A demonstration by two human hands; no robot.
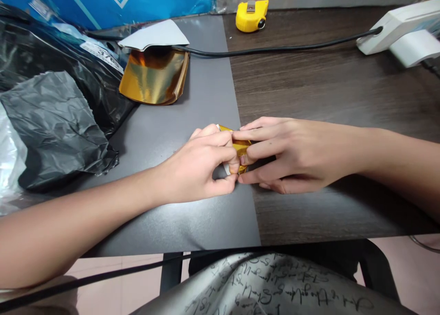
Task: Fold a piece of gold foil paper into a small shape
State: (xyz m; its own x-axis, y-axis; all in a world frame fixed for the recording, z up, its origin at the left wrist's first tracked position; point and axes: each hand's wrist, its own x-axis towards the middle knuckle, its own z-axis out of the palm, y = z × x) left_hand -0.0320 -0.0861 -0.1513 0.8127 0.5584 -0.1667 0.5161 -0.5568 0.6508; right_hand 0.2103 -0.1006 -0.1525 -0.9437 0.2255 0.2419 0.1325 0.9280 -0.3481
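A small folded piece of gold foil paper (239, 146) sits between my two hands at the middle of the desk, mostly hidden by fingers. My left hand (201, 166) is curled, its thumb and fingers pinching the piece from the left. From the right, my right hand (292, 152) presses its fingers together on the same piece. Both hands rest low over the seam between the grey mat (178, 214) and the dark wood desk (326, 85).
A curled stack of gold foil sheets (154, 79) lies at the back under a white card (154, 35). Black plastic bags (55, 118) fill the left side. A yellow tape measure (250, 16), a black cable (275, 49) and a white device (402, 30) sit at the back.
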